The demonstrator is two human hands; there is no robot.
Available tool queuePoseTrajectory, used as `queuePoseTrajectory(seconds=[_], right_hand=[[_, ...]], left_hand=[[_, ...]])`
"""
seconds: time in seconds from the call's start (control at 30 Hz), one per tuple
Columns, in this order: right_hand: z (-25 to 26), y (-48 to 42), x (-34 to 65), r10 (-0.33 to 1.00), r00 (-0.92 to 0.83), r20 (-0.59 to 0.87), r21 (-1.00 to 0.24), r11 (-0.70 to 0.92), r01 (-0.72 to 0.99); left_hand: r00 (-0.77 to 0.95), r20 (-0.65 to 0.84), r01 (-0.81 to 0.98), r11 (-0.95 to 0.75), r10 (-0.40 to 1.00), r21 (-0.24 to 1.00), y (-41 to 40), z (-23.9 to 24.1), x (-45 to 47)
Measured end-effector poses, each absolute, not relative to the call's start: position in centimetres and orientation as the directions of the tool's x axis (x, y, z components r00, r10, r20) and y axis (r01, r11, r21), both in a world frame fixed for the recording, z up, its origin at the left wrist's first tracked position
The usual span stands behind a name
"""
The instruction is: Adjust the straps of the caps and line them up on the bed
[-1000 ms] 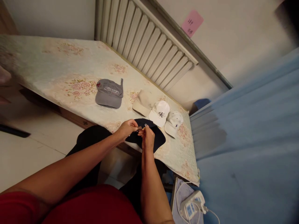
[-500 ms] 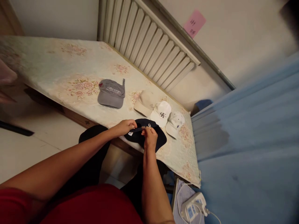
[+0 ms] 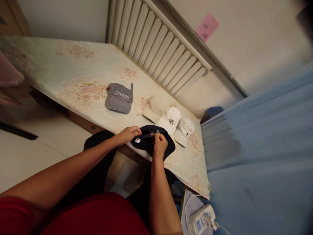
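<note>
Clamping their grip on the strap (image 3: 147, 135) of the dark cap (image 3: 148, 146), left hand (image 3: 128, 134) and right hand (image 3: 160, 146) seem mid-adjustment, unfinished; four other caps (image 3: 168, 117) lie nearby.

Through the head camera I read this as a room in a home, living quarters by the look; which room, I can't tell. Signs logged: flower-patterned cloth (image 3: 61, 67) spread over a long tabletop with a brown wooden front (image 3: 81, 121). Ribbed radiator (image 3: 158, 45) on the pale wall (image 3: 244, 42) behind, pipe (image 3: 207, 50) running slantwise above it. Pink note (image 3: 207, 27), handwritten, on the wall near the pipe. Blue curtain (image 3: 259, 147) hanging at the tabletop's end. Beside that, low down, I see a white plastic box (image 3: 201, 219) with cords. Pale floor (image 3: 36, 160), tiled from what I make out.
</note>
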State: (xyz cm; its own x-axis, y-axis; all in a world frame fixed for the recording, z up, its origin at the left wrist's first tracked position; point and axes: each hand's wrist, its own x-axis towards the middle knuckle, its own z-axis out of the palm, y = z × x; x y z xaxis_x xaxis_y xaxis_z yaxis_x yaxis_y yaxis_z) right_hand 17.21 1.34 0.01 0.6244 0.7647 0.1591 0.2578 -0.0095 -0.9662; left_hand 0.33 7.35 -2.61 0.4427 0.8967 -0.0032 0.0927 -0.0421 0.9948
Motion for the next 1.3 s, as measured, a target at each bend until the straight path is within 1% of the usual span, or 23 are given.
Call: queuePoseTrajectory(seconds=[0.13, 0.23, 0.27, 0.33, 0.4, 0.5, 0.57, 0.67, 0.73, 0.83, 0.93, 1.17, 1.23, 1.3], right_hand=[[0.8, 0.7, 16.9, 0.710, 0.633, 0.308, -0.914, 0.036, 0.404], [1.2, 0.3, 16.7, 0.713, 0.543, 0.444, -0.834, 0.108, 0.540], [1.2, 0.2, 16.7, 0.722, 0.508, 0.469, -0.811, 0.124, 0.572], [1.3, 0.2, 16.8, 0.752, 0.474, 0.459, -0.801, 0.120, 0.586], [1.2, 0.2, 16.9, 0.775, 0.472, 0.421, -0.817, 0.098, 0.568], [1.1, 0.4, 16.9, 0.785, 0.478, 0.395, -0.847, 0.109, 0.520], [1.0, 0.4, 16.8, 0.793, 0.495, 0.357, -0.884, 0.116, 0.453], [0.9, 0.6, 16.7, 0.820, 0.512, 0.256, -0.947, 0.107, 0.302], [0.7, 0.8, 16.7, 0.833, 0.510, 0.213, -0.968, 0.110, 0.224], [0.4, 1.0, 16.8, 0.837, 0.515, 0.185, -0.980, 0.119, 0.159], [0.2, 1.1, 16.9, 0.837, 0.522, 0.167, -0.985, 0.125, 0.115], [-0.2, 1.1, 17.1, 0.840, 0.538, 0.073, -0.996, 0.087, -0.001], [-0.3, 1.1, 17.2, 0.838, 0.543, 0.054, -0.997, 0.076, -0.018], [-0.5, 1.2, 17.2, 0.836, 0.547, 0.049, -0.997, 0.071, -0.019]], left_hand=[[0.439, 0.023, 0.069, -0.059, 0.898, 0.996, 7.1, -2.8, 0.6], [0.438, 0.039, 0.056, -0.070, 0.898, 0.996, 6.9, -2.9, 0.8], [0.437, 0.042, 0.053, -0.072, 0.898, 0.996, 6.8, -3.0, 0.9], [0.435, 0.047, 0.048, -0.075, 0.899, 0.996, 6.8, -3.1, 1.0], [0.431, 0.050, 0.044, -0.076, 0.901, 0.996, 6.7, -3.2, 1.0], [0.426, 0.045, 0.033, -0.065, 0.903, 0.997, 6.7, -3.2, 1.2], [0.425, 0.034, 0.022, -0.048, 0.905, 0.999, 6.7, -3.1, 1.2], [0.419, 0.013, 0.002, -0.016, 0.908, 1.000, 6.5, -2.7, 1.2], [0.410, 0.005, -0.011, 0.000, 0.912, 1.000, 6.3, -2.5, 1.3], [0.384, -0.001, -0.028, 0.012, 0.923, 1.000, 6.2, -2.3, 1.4], [0.323, -0.010, -0.021, 0.017, 0.946, 1.000, 6.4, -2.4, 1.4], [0.087, -0.020, 0.129, 0.008, 0.996, 0.992, 5.4, -4.5, 0.8], [0.066, -0.018, 0.177, 0.006, 0.998, 0.984, 4.5, -5.3, 1.0], [0.084, -0.021, 0.258, -0.001, 0.996, 0.966, 3.8, -6.1, 1.4]])
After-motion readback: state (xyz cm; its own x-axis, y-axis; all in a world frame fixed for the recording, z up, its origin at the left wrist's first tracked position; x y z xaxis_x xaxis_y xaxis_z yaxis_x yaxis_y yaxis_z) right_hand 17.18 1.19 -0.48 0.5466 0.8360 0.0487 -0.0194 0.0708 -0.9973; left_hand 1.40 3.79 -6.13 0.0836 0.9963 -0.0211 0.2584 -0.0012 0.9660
